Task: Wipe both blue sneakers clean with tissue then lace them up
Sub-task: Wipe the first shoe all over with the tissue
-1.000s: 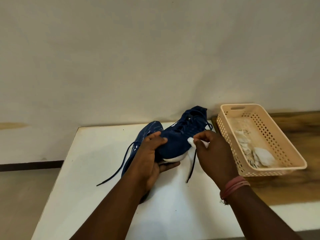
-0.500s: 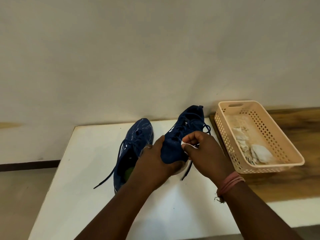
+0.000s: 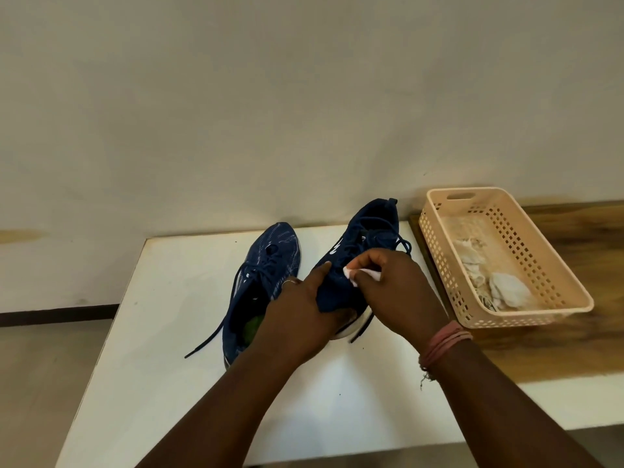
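Two blue sneakers are on the white table (image 3: 162,366). The left sneaker (image 3: 270,261) lies flat with its toe toward the wall, its loose lace (image 3: 209,339) trailing to the front left. The right sneaker (image 3: 361,244) has its toe toward me and its heel raised near the wall. My left hand (image 3: 297,319) grips its toe from the left. My right hand (image 3: 395,285) pinches a small white tissue (image 3: 351,275) and presses it on the sneaker's upper.
A beige perforated basket (image 3: 526,258) with crumpled used tissues (image 3: 506,292) stands at the right on a wooden surface (image 3: 601,265). A plain wall rises right behind the table. The floor lies to the left of the table.
The right sneaker has been turned upright from its side. The tissue has moved from the sole's edge up onto the upper near the laces. The left sneaker has come into full view.
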